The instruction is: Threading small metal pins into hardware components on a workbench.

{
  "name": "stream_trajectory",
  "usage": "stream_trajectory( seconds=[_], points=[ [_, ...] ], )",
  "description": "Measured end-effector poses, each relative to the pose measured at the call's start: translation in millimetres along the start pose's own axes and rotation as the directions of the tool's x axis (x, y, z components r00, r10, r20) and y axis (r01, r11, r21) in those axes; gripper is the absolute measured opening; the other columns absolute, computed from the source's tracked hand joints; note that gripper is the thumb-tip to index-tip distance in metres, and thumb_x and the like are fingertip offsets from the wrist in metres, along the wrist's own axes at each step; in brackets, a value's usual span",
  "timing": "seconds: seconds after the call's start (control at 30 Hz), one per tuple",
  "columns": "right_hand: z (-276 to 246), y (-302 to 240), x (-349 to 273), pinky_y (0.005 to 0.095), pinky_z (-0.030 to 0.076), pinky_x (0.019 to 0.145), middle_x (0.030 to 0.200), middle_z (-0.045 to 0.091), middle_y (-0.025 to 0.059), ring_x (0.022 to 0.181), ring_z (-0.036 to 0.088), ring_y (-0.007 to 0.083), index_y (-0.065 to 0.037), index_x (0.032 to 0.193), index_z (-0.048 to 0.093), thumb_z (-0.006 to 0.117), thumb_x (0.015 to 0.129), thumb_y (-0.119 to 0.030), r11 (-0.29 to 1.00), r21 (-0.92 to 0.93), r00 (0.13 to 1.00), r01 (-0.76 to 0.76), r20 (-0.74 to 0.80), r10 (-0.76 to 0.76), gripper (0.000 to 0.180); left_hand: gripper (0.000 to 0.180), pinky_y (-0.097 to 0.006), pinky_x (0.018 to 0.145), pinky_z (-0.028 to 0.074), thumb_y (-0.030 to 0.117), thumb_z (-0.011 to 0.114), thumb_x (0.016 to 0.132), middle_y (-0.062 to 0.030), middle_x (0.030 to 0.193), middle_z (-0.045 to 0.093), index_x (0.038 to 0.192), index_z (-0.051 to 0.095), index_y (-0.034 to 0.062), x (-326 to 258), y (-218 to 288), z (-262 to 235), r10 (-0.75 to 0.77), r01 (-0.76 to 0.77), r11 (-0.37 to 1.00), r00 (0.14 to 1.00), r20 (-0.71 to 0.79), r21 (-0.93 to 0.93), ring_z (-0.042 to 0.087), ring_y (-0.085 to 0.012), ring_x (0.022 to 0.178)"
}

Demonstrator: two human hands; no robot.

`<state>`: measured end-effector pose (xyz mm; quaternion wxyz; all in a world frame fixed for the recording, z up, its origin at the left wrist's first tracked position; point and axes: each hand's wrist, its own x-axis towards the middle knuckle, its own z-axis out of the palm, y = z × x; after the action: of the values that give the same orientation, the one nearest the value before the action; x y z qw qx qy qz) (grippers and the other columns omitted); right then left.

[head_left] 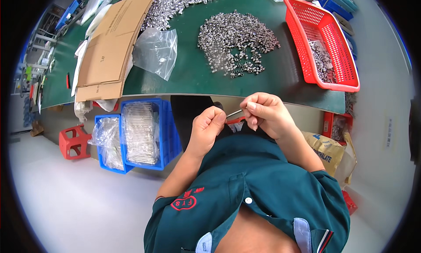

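Just in front of the table's near edge, both of my hands are raised close together over my lap. My left hand is closed in a pinch on a thin metal rod. The rod slants up toward my right hand, whose thumb and fingers pinch around its other end. Whether a small ring sits at that end is hidden by the fingertips. Beyond my hands, a heap of small silvery metal rings lies spread on the green table, some scattered singly along its near side.
A red plastic basket with metal parts stands at the table's right end. To the left lie flattened cardboard, a clear plastic bag and another metal heap. Blue crates with wrapped rods and a red stool are on the floor.
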<state>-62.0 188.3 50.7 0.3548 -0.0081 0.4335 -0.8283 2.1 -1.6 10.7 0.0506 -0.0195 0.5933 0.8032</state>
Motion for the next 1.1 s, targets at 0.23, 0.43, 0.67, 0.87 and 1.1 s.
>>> stream_trajectory(
  seconds=[0.23,0.43,0.67,0.87,1.1],
  points=[
    [1,4,2,0.0241,0.043,0.048,0.073,0.059,0.0077,0.056,0.053,0.0107,0.003,0.096,0.062,0.058,0.09,-0.013,0.991,0.105,0.996,-0.084,-0.012,0.086,0.018,0.022,-0.019,0.048,0.029,0.018,0.052,0.095,0.0054,0.061,0.044,0.078,0.052,0.0042,1,-1,1,0.025,-0.023,0.998,0.999,-0.03,0.065,0.037,-0.0019,0.055],
    [4,4,3,0.0237,0.042,0.047,0.071,0.059,0.0079,0.055,0.052,0.0109,0.003,0.094,0.063,0.058,0.089,-0.013,0.988,0.103,0.991,-0.114,-0.056,0.121,0.017,0.021,-0.019,0.049,0.029,0.016,0.053,0.095,0.0054,0.062,0.044,0.078,0.052,0.0037,-1,0,2,0.038,-0.033,0.995,0.998,-0.046,0.092,0.036,-0.0018,0.056],
    [4,6,4,0.0237,0.042,0.047,0.072,0.059,0.0072,0.056,0.052,0.0113,0.002,0.095,0.063,0.058,0.089,-0.013,0.972,0.165,0.985,-0.169,0.008,0.17,0.016,0.019,-0.02,0.05,0.029,0.014,0.055,0.093,0.0051,0.062,0.044,0.078,0.053,0.0026,-1,-1,2,0.105,-0.09,0.974,0.993,-0.061,0.208,0.037,-0.0025,0.057],
    [7,14,4,0.0244,0.046,0.052,0.076,0.061,0.0068,0.059,0.055,0.0106,0.0,0.098,0.059,0.056,0.092,-0.016,0.982,-0.184,0.994,0.048,-0.09,-0.065,0.017,0.022,-0.019,0.051,0.032,0.02,0.054,0.094,0.0037,0.064,0.045,0.079,0.053,0.0038,-1,-5,3,0.027,-0.025,0.999,0.997,-0.067,0.031,0.038,-0.004,0.057],
    [13,11,0,0.0219,0.047,0.058,0.079,0.062,0.0041,0.065,0.057,0.0091,0.002,0.098,0.058,0.06,0.089,-0.013,0.812,-0.56,0.958,0.165,-0.106,-0.268,0.017,0.024,-0.02,0.052,0.032,0.024,0.054,0.094,0.0027,0.064,0.045,0.079,0.052,0.0049,1,-6,5,-0.005,0.0,0.999,0.997,-0.081,-0.052,0.039,-0.0052,0.056]
  ],
)
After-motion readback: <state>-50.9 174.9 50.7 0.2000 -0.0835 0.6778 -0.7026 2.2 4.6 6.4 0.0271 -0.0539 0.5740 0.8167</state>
